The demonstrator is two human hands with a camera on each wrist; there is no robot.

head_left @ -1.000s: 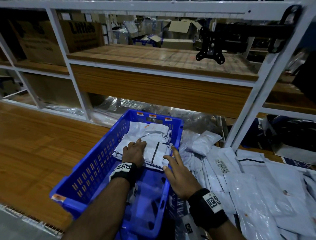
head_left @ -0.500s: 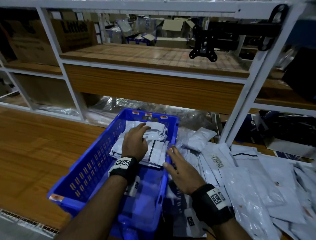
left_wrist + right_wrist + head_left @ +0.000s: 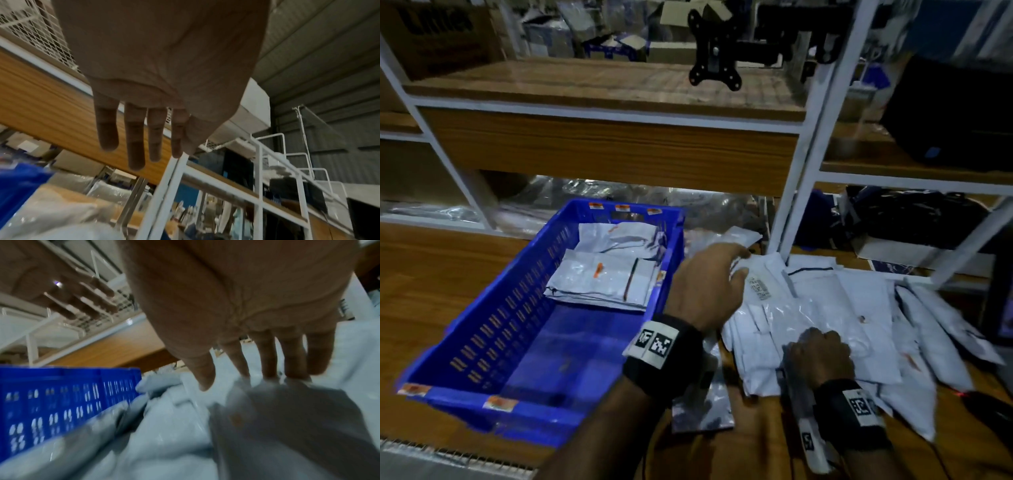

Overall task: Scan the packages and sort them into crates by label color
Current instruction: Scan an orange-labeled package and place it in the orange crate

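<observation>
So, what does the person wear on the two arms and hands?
Both forearms are bare, with no sleeves and no gloves. The left hand has a black wristband bearing white square tags with black coded patterns. The right hand has a similar black wristband with one such tag, and a white tagged strip hangs from it.

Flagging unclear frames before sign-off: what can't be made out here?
- Barcode label, head view: print too small to read.
- Right hand fingertips, head view: hidden behind the knuckles; right wrist view blurred.
- Packages in the blue crate: orange marks visible, text illegible.
</observation>
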